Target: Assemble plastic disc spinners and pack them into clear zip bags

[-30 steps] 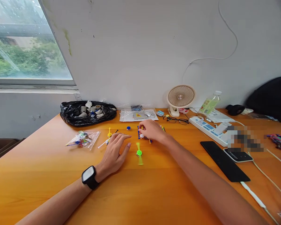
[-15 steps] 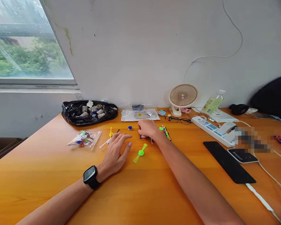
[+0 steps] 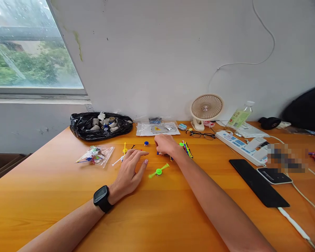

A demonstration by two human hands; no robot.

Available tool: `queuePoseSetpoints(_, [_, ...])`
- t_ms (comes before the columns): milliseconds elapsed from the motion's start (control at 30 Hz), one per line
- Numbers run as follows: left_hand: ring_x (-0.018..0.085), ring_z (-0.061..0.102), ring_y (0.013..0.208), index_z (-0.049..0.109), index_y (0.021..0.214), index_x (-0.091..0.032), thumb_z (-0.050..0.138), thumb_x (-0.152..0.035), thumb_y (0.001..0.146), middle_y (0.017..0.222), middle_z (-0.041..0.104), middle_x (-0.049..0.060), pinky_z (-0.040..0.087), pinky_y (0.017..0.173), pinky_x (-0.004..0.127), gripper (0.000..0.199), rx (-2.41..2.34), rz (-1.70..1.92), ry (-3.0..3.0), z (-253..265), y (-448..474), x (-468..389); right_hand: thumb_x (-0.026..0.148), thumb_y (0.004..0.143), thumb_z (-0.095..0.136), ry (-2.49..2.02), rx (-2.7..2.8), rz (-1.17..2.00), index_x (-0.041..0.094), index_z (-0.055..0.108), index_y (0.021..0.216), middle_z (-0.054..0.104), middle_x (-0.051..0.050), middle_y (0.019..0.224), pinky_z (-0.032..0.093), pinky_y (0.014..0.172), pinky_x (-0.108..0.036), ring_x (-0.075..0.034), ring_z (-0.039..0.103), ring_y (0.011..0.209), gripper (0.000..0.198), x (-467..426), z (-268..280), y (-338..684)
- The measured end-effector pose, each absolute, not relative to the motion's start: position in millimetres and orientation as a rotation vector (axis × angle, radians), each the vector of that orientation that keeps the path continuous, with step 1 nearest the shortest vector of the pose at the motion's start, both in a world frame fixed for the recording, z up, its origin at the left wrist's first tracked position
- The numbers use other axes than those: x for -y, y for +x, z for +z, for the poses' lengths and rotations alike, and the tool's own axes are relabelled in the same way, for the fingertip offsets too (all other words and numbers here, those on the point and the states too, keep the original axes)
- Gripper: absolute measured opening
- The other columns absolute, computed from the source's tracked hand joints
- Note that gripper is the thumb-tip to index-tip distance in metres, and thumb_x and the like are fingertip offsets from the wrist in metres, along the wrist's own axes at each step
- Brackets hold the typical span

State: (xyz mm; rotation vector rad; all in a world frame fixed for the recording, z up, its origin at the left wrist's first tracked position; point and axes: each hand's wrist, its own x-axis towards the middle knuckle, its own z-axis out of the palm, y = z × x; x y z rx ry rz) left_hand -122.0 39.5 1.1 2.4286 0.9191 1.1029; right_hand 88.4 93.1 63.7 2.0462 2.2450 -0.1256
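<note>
My left hand (image 3: pixel 131 169), fingers stretched out, rests on the table beside a yellow plastic piece (image 3: pixel 124 150) and a white rod (image 3: pixel 117 161). Its fingers partly cover the pieces there. Farther back, my right hand (image 3: pixel 165 142) is curled closed over some blue and other coloured pieces (image 3: pixel 160 153); what its fingers hold, if anything, is hidden. Between my forearms a lime-green two-bladed spinner (image 3: pixel 159 172) stands on the table, its blades slightly blurred. A small blue round piece (image 3: pixel 146 143) lies between my hands. Several coloured rods (image 3: pixel 188 149) lie right of my right wrist.
A clear zip bag of parts (image 3: pixel 96 156) lies at left, before a black plastic bag (image 3: pixel 80 129). Along the back are glasses (image 3: pixel 202 135), a small fan (image 3: pixel 207 108) and a bottle (image 3: pixel 240 117). A power strip (image 3: pixel 241 147) and black phone (image 3: pixel 258 182) lie at right.
The green spinner's blades have turned to a flatter angle while its hub stays in place. Both hands hold nearly the same pose; the view has shifted very slightly.
</note>
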Motion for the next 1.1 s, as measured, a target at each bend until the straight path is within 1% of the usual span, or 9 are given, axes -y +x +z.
queuePoseSetpoints(200, [0.026, 0.055, 0.121, 0.060, 0.128, -0.025, 0.049, -0.028, 0.108, 0.123, 0.068, 0.007, 0.047, 0.105, 0.043, 0.023, -0.916, 1.091, 2.436, 0, -122, -40, 0.011, 0.088, 0.068, 2.044, -2.265, -0.092, 0.014, 0.078, 0.115, 0.078, -0.017, 0.117, 0.052, 0.087, -0.029, -0.028, 0.073, 0.110, 0.029, -95, 62, 89])
queuePoseSetpoints(300, [0.027, 0.055, 0.121, 0.060, 0.127, -0.024, 0.049, -0.028, 0.107, 0.123, 0.068, 0.008, 0.047, 0.105, 0.045, 0.023, -0.911, 1.094, 2.436, 0, -121, -40, 0.009, 0.089, 0.066, 2.051, -2.265, -0.079, 0.014, 0.077, 0.113, 0.078, -0.017, 0.117, 0.052, 0.086, -0.028, -0.027, 0.074, 0.109, 0.027, -96, 61, 89])
queuePoseSetpoints(467, [0.027, 0.054, 0.121, 0.061, 0.127, -0.024, 0.049, -0.028, 0.108, 0.123, 0.068, 0.008, 0.046, 0.105, 0.045, 0.023, -0.910, 1.097, 2.426, -1, -121, -41, 0.009, 0.091, 0.065, 2.061, -2.274, -0.064, 0.016, 0.077, 0.109, 0.078, -0.015, 0.116, 0.052, 0.084, -0.029, -0.027, 0.074, 0.106, 0.023, -98, 56, 88])
queuePoseSetpoints(667, [0.026, 0.053, 0.121, 0.060, 0.127, -0.024, 0.049, -0.026, 0.108, 0.123, 0.067, 0.007, 0.045, 0.105, 0.044, 0.023, -0.895, 1.100, 2.431, -1, -122, -41, 0.009, 0.092, 0.065, 2.086, -2.290, -0.047, 0.016, 0.076, 0.109, 0.078, -0.016, 0.115, 0.051, 0.087, -0.030, -0.027, 0.073, 0.107, 0.021, -102, 50, 89])
queuePoseSetpoints(767, [0.026, 0.053, 0.120, 0.060, 0.127, -0.023, 0.049, -0.026, 0.107, 0.123, 0.067, 0.007, 0.045, 0.106, 0.043, 0.023, -0.891, 1.103, 2.429, -1, -121, -40, 0.008, 0.091, 0.065, 2.096, -2.303, -0.059, 0.015, 0.077, 0.105, 0.078, -0.017, 0.112, 0.050, 0.086, -0.031, -0.028, 0.073, 0.106, 0.020, -102, 49, 89])
queuePoseSetpoints(900, [0.026, 0.053, 0.120, 0.060, 0.127, -0.024, 0.049, -0.027, 0.108, 0.123, 0.068, 0.007, 0.045, 0.106, 0.044, 0.023, -0.891, 1.101, 2.430, 0, -121, -40, 0.010, 0.090, 0.066, 2.106, -2.375, -0.100, 0.013, 0.076, 0.096, 0.077, -0.018, 0.104, 0.049, 0.082, -0.032, -0.030, 0.073, 0.099, 0.012, -102, 47, 87])
queuePoseSetpoints(1000, [0.026, 0.053, 0.120, 0.060, 0.127, -0.024, 0.049, -0.026, 0.107, 0.123, 0.068, 0.007, 0.046, 0.105, 0.044, 0.022, -0.890, 1.106, 2.429, -1, -121, -40, 0.013, 0.094, 0.062, 2.147, -2.503, -0.120, 0.015, 0.073, 0.098, 0.076, -0.015, 0.102, 0.047, 0.081, -0.032, -0.027, 0.071, 0.095, 0.012, -103, 49, 88])
queuePoseSetpoints(1100, [0.026, 0.054, 0.120, 0.060, 0.127, -0.024, 0.050, -0.026, 0.107, 0.123, 0.068, 0.007, 0.047, 0.105, 0.044, 0.023, -0.891, 1.115, 2.427, -1, -121, -41, 0.016, 0.098, 0.057, 2.158, -2.699, -0.144, 0.018, 0.066, 0.101, 0.073, -0.010, 0.111, 0.046, 0.088, -0.029, -0.023, 0.066, 0.104, 0.011, -107, 55, 94])
